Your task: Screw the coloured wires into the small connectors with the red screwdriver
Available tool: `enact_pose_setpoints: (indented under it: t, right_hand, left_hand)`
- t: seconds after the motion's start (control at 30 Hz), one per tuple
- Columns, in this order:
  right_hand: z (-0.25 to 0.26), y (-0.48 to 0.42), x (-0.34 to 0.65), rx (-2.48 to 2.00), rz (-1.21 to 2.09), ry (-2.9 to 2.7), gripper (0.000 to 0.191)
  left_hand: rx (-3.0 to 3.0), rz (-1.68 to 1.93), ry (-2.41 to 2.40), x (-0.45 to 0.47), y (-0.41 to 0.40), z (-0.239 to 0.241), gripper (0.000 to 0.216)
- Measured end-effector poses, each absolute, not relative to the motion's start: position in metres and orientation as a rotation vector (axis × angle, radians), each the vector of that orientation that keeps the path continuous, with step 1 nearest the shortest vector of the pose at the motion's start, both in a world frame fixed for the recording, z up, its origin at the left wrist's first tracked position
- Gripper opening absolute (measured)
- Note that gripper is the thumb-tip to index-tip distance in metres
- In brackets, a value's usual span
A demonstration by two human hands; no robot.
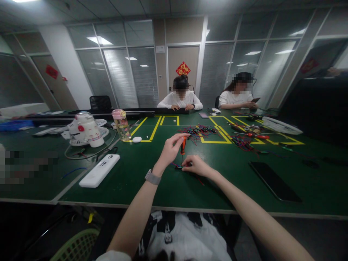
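Note:
My left hand point(170, 150) pinches the red-and-black handle of a small screwdriver point(183, 145), held upright with its tip pointing down. The tip meets a small dark terminal part with red and blue wires point(179, 167) lying on the green table point(152, 181). My right hand point(196, 165) rests on the table with its fingers closed on that part, pinning it in place. A grey watch sits on my left wrist.
A heap of coloured wire pieces point(202, 131) lies beyond my hands, another point(243, 142) to the right with a red-handled tool point(258, 136). A black phone point(274, 180) lies right, a white remote-like box point(99, 170) left, a pink-capped bottle point(121, 125) and white appliance point(85, 129) behind. Two people sit across.

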State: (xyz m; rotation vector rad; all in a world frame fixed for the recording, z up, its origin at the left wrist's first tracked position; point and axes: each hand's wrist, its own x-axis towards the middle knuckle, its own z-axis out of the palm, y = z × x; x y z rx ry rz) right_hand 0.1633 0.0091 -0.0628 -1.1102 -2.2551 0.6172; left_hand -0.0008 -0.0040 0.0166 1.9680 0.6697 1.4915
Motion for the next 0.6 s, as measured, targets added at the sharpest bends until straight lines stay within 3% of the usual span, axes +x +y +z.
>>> enact_pose_setpoints:
  t: [0.33,0.47,0.6]
  right_hand:
    - [-0.0606,0.0071,0.1627,-1.143,0.598,-2.262,0.013]
    - [-0.06,0.0064,0.1628,-1.127,0.608,-2.266,0.012]
    - [-0.0583,0.0055,0.1628,-1.137,0.619,-2.266,0.013]
  left_hand:
    - [2.078,1.644,0.905,-0.0072,-0.0004,0.0157,0.015]
    - [2.093,1.541,0.79,-0.0074,-0.0024,0.0185,0.028]
    - [1.913,1.397,0.634,-0.0076,-0.0011,0.0183,0.025]
